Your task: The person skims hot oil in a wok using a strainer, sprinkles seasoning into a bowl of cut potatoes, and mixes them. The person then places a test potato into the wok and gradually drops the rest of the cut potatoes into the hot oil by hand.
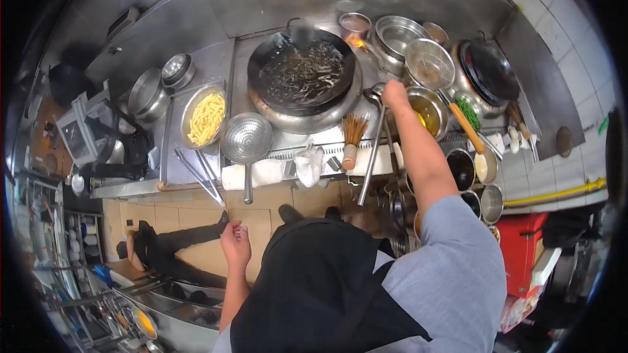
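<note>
Head view: long-handled ladle [371,157] lies on the stove's right side, head just left of the right hand [394,95], long axis running back toward the body. Right hand is nearer: arm extended forward beside the oil pot [428,112], fingers hidden, can't tell grip. Left hand [235,242] half-curled, apparently empty, short of the counter, well apart from ladle.

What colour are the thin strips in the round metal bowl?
The strips are pale yellow, best seen in the head view.
</note>
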A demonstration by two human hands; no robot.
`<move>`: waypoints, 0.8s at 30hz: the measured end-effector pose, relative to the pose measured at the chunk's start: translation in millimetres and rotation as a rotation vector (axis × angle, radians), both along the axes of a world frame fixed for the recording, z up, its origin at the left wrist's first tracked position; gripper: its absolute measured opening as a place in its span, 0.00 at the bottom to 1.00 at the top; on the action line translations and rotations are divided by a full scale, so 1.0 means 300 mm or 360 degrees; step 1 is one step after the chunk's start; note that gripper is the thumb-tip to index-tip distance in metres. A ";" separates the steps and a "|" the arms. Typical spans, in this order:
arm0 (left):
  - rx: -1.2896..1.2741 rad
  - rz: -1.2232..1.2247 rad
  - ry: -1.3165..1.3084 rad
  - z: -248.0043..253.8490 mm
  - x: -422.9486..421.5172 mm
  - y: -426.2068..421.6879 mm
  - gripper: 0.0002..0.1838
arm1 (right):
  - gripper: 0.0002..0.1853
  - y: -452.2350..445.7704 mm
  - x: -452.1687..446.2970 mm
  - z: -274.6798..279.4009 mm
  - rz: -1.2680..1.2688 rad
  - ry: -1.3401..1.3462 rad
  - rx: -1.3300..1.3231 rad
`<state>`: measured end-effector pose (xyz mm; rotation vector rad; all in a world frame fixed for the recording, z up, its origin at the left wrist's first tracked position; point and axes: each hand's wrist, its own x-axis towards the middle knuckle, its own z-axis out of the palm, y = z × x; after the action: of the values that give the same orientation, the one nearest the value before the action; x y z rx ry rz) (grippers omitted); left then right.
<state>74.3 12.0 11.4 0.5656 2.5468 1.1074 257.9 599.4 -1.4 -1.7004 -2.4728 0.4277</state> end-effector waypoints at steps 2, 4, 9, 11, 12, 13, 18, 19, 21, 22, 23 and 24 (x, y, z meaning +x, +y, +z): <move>0.0098 0.0062 -0.0004 -0.013 -0.004 -0.017 0.10 | 0.12 -0.027 -0.009 0.022 -0.0097 0.0147 0.0149; 0.0215 0.0117 0.0027 -0.072 -0.018 -0.063 0.11 | 0.14 -0.058 -0.028 0.010 -0.0118 0.0514 0.0475; 0.0187 0.0132 -0.0018 -0.081 -0.074 -0.096 0.13 | 0.09 -0.271 -0.257 0.110 0.0132 0.1544 -0.0402; 0.0323 0.0088 -0.0097 -0.072 -0.124 -0.064 0.13 | 0.13 -0.494 -0.447 0.194 0.0267 0.1966 -0.0759; 0.0391 0.0041 -0.0123 -0.067 -0.153 -0.038 0.12 | 0.16 -0.553 -0.525 0.179 0.0340 0.2094 -0.0966; 0.0563 0.0044 -0.0308 -0.061 -0.195 -0.002 0.13 | 0.16 -0.628 -0.622 0.176 0.0340 0.2111 -0.1043; 0.0992 0.0019 -0.0825 0.125 -0.476 0.157 0.15 | 0.13 -1.086 -1.097 0.118 0.0343 0.2170 -0.1517; 0.1029 0.0060 -0.0929 0.160 -0.539 0.182 0.14 | 0.10 -1.159 -1.195 0.059 0.0423 0.2148 -0.1577; 0.1055 0.0083 -0.1038 0.187 -0.678 0.199 0.14 | 0.06 -1.305 -1.337 0.006 0.0531 0.2143 -0.1726; 0.1033 0.0212 -0.0915 0.182 -0.746 0.205 0.13 | 0.05 -1.376 -1.387 0.010 0.0559 0.2157 -0.1816; 0.1007 0.0335 -0.0796 0.175 -0.803 0.214 0.12 | 0.07 -1.440 -1.425 0.063 0.0524 0.2147 -0.1999; 0.1027 0.0366 -0.0843 0.165 -0.865 0.200 0.11 | 0.09 -1.479 -1.453 0.109 0.0482 0.2134 -0.2181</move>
<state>-185.1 72.0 60.8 0.0778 1.8073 1.8829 -178.0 155.8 31.2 -0.4689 -1.2029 2.5280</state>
